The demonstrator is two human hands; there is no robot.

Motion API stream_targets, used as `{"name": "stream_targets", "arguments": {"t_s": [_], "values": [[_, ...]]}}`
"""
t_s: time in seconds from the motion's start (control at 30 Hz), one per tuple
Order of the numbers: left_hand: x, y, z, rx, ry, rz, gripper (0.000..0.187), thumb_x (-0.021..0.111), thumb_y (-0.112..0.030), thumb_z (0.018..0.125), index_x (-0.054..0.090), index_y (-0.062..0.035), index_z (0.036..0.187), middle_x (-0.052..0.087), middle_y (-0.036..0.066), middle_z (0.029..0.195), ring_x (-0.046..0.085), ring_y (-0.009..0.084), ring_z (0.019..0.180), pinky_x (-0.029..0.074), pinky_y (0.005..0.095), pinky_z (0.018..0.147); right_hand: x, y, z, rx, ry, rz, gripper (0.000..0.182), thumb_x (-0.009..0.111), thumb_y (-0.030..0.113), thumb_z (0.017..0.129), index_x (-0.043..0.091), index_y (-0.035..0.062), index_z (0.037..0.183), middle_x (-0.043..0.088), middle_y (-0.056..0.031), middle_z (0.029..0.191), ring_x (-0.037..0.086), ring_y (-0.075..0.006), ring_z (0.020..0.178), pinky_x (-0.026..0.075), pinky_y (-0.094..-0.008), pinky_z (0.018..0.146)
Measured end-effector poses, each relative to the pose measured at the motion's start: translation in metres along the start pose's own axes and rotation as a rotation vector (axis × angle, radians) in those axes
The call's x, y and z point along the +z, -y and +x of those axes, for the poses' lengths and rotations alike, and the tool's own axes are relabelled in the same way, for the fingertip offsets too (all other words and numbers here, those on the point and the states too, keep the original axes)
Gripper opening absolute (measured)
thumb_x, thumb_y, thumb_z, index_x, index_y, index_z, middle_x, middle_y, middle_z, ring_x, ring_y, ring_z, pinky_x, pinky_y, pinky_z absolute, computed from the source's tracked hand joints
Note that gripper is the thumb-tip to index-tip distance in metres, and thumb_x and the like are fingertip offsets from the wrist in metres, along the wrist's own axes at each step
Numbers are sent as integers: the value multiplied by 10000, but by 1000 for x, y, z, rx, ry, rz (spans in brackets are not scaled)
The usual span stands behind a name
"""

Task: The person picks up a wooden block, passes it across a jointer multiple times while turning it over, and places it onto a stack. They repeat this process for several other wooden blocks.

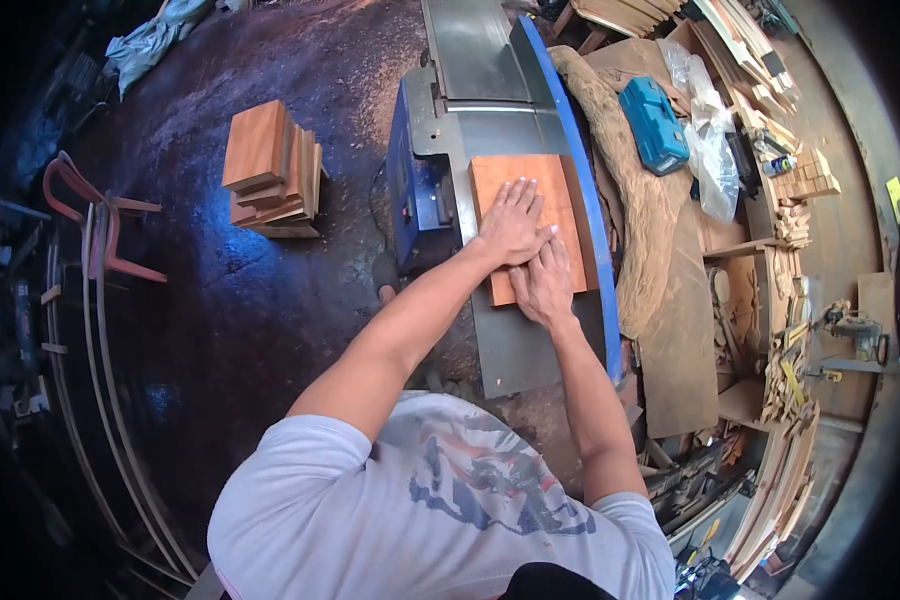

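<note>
metal jointer bed (515,350) beneath — both hands (526,247) pressed flat, touching, on a reddish wooden board (505,178).

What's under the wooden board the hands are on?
The board lies on a flat metal surface, which you can see sticking out past its near and far ends. The part right under the board is covered up, so I can't see what's there.
</note>
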State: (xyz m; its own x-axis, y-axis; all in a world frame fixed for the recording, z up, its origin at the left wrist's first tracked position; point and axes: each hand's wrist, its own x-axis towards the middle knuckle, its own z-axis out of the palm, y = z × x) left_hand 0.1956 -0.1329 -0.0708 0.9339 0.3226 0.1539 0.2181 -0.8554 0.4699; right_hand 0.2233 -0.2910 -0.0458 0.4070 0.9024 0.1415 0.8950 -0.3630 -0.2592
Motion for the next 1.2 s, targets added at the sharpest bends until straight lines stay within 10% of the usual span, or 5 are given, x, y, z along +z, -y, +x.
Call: {"name": "stream_targets", "arguments": {"t_s": [0.37,1.2], "values": [[-33,54,78,-75,61,90,984,393,-684,976,330,106,1559,232,285,1673,158,394,1584,83,517,1295,5,-18,114,-8,258,-133,811,516,485,1005,307,-29,1597,258,-298,1656,162,-447,1569,80,-539,1292],[-43,95,125,-73,-12,76,1009,373,-710,973,346,122,1543,284,302,1646,197,416,1568,107,547,1285,16,-37,177,-115,92,-5,579,595,360,990,562,-14,1431,392,-279,1596,276,-508,1503,177,-584,1259]]}}
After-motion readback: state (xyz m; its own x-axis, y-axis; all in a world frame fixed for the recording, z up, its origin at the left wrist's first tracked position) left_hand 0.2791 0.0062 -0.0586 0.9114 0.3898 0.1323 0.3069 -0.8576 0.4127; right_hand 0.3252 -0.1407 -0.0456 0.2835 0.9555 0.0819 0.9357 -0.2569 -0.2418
